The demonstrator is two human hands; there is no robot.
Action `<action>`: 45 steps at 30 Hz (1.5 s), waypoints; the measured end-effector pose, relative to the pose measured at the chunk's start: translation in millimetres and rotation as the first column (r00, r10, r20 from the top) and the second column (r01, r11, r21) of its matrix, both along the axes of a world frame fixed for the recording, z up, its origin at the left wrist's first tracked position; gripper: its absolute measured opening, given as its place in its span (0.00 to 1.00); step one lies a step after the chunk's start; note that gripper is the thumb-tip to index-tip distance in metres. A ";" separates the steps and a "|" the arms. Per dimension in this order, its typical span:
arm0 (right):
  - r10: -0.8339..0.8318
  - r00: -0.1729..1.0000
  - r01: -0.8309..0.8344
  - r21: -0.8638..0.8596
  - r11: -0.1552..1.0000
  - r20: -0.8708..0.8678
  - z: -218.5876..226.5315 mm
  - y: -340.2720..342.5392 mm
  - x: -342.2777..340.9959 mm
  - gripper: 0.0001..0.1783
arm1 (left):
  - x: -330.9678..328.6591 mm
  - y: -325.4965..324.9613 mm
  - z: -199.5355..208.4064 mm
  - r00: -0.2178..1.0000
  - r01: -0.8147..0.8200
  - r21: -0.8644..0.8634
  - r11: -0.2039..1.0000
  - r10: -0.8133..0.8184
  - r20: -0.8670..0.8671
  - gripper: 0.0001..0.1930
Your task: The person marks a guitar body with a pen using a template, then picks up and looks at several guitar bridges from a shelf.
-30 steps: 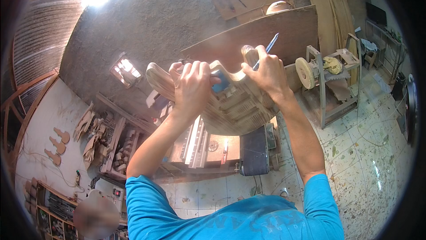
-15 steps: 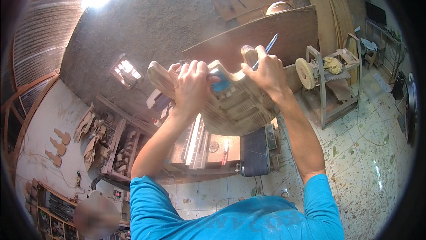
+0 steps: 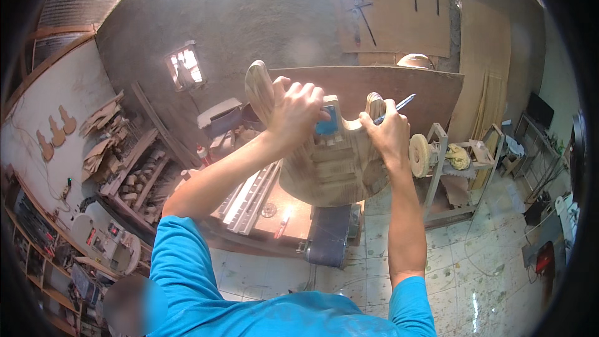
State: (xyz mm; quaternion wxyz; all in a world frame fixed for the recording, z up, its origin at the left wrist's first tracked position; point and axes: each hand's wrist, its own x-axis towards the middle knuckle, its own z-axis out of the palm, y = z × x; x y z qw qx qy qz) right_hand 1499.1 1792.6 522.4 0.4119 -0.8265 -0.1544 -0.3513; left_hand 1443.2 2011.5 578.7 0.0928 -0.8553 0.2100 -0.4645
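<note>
A pale, streaky wooden guitar body (image 3: 334,181) is held up in front of me, its two horns pointing away from me. My left hand (image 3: 296,109) is closed on it beside the longer left horn. Next to my left fingertips, a blue patch (image 3: 326,122) shows at the neck end; I cannot tell what it is. My right hand (image 3: 388,136) grips the shorter right horn. A pen-like tool (image 3: 402,104) sticks out to the upper right from the same hand. Several rectangular recesses show across the middle of the body.
Below the guitar body is a workbench (image 3: 296,215) with pale slotted rails (image 3: 246,203) and a dark belt sander (image 3: 327,237). A buffing wheel (image 3: 419,155) on a frame stands to the right. Wood scraps (image 3: 103,119) are stacked at left. A large brown board (image 3: 430,87) stands behind.
My view has tilted up and shifted, showing more of the wall. The guitar body now hangs more upright, its face turned more toward me. Both hands keep their hold.
</note>
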 end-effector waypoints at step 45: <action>0.010 0.999 -0.020 0.286 0.958 0.037 -22.0 -2.4 -48.7 0.26 | -150.9 97.5 -56.0 0.541 0.691 -0.689 -0.216 -0.478 0.692 0.13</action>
